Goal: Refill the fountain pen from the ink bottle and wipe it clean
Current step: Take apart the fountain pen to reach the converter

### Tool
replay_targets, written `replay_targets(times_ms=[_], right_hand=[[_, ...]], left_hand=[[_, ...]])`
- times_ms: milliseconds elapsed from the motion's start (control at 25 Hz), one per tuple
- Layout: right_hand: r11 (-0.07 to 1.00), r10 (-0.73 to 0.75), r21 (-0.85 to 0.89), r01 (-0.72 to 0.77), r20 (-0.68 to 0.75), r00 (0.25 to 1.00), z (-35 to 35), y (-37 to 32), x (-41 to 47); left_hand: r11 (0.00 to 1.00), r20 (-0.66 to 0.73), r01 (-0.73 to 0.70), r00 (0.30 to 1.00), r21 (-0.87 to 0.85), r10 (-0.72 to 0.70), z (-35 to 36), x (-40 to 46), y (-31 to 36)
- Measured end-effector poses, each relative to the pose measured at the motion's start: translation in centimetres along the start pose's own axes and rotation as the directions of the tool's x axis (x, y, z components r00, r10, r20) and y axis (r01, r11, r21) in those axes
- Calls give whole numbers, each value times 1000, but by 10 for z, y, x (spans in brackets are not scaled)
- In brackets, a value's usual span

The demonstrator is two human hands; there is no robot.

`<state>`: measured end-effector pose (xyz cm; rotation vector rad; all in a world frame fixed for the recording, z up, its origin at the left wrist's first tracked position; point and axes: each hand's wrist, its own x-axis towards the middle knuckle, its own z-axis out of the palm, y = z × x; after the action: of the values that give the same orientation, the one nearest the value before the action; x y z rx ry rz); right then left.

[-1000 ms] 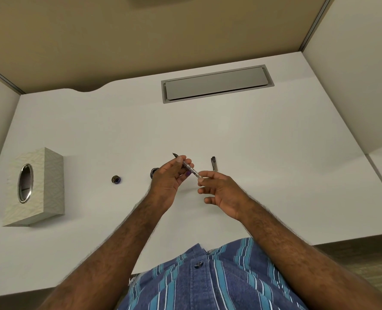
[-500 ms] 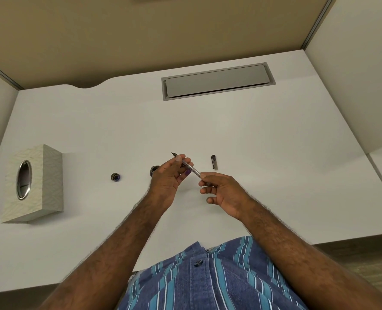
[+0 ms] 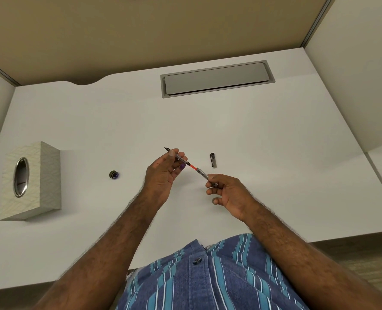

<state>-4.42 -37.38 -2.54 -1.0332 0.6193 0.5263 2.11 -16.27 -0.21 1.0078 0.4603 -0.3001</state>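
Slim clear pen [image 3: 191, 166], orange core showing mid-barrel, dark nib; pinched by left hand [image 3: 163, 175] and right hand [image 3: 227, 194] at opposite ends.

A big white flat desk [image 3: 275, 153] fills most of the view. Far back in it sits a long grey metal flap [image 3: 217, 78] with a grey frame around it. Beige wall panels [image 3: 141, 30] stand behind the desk — one more pale panel [image 3: 353, 74] stands on the right. At the near edge is a blue shirt with light stripes [image 3: 219, 276] — a dark button shows on it.
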Motion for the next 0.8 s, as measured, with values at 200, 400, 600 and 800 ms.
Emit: replay_targets(times_ms=[200,400,600,800], right_hand=[[992,-89,-104,75,-139,986,-6,4,7],[874,-315,-443,200,-202,928,-3,13,18],[715,-443,-671,197,-218,870,12,19,35],[514,-550,-852,98,-240,800,29,18,47]], left_hand=[[1000,-31,-4,1000,-18,3,-1,-1,4],[999,-45,-6,999,-37,4,-7,-2,4],[999,-67,4,998,-43,-7,-13,-4,0],[999,-73,8,997,-46,-11,-19,-7,-3]])
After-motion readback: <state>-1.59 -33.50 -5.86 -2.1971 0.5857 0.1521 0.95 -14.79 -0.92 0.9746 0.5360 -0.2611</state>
